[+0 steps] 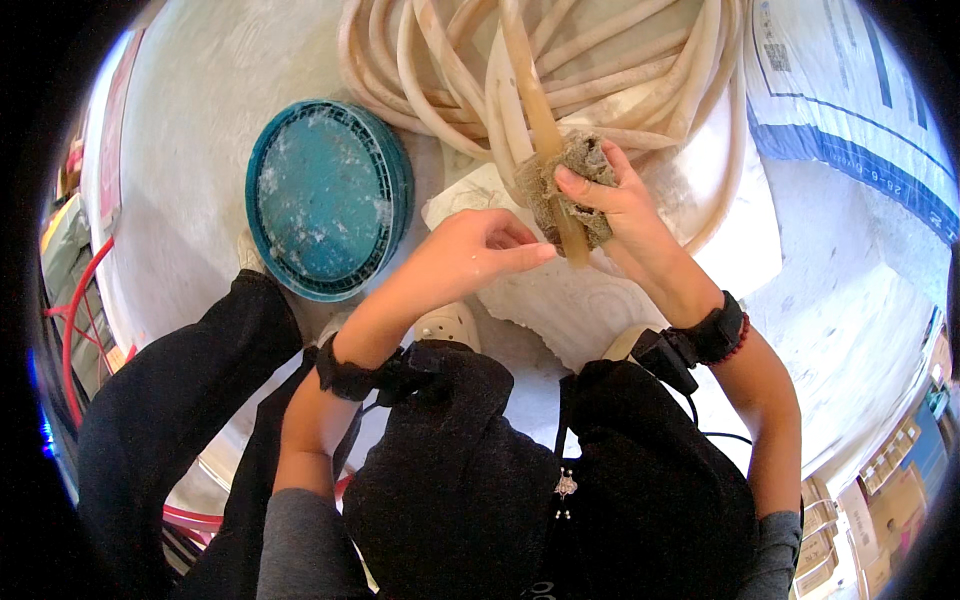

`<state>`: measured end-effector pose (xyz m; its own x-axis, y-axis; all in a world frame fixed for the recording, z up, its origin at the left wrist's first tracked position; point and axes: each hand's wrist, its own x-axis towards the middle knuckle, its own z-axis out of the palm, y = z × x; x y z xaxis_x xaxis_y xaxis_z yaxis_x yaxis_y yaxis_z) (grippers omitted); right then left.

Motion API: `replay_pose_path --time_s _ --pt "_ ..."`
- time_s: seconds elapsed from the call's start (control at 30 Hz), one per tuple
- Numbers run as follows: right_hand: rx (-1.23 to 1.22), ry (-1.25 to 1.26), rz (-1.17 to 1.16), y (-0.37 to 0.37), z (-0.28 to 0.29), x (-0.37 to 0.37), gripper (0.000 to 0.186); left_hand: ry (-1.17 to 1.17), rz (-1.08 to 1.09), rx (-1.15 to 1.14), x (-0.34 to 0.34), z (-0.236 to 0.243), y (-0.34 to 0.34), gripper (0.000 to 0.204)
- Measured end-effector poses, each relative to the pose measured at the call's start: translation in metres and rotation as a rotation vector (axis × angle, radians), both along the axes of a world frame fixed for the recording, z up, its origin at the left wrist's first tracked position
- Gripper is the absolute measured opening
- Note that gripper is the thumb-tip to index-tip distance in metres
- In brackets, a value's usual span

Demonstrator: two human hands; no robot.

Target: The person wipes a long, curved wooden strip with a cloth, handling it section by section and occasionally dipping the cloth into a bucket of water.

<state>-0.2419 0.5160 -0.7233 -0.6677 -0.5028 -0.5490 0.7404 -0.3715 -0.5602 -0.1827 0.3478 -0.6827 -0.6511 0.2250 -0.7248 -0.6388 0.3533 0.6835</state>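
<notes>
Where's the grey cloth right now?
In the head view, the grey cloth is above and right of centre, held in the right hand against the tan hose, right of the teal bucket.

From mid-view, the coiled hose [500, 90] blocks 12 o'clock and a teal bucket [325, 200] 10 o'clock, leaving a narrow passage at 11. A sack [845, 110] bars 2 o'clock; at 3, room opens above the pale floor [830, 310].

The wadded grey-brown cloth [585, 150] looks rough and matt; the long, coiled beige hose [537, 105], smooth, faintly glossy plastic or rubber. The round teal plastic container [322, 195] carries crusty white specks. The black cloth trousers [440, 470] look matt.
</notes>
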Motion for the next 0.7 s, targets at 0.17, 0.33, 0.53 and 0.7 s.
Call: replay_pose_path --time_s 0.17,0.33,0.53,0.7 --pt "0.067 0.099 -0.028 -0.009 -0.003 0.007 0.047 -0.015 0.085 0.138 0.003 0.009 0.009 0.036" --pt "0.176 0.231 -0.057 -0.015 -0.014 0.007 0.036 -0.089 0.301 0.156 0.005 -0.009 0.021 0.033" --pt "0.218 0.335 -0.039 -0.011 -0.010 0.001 0.032 -0.078 0.309 0.165 0.005 -0.005 0.020 0.027" --pt "0.319 0.619 0.248 0.007 0.006 0.013 0.032 -0.055 0.394 0.215 0.010 0.001 0.006 0.025"
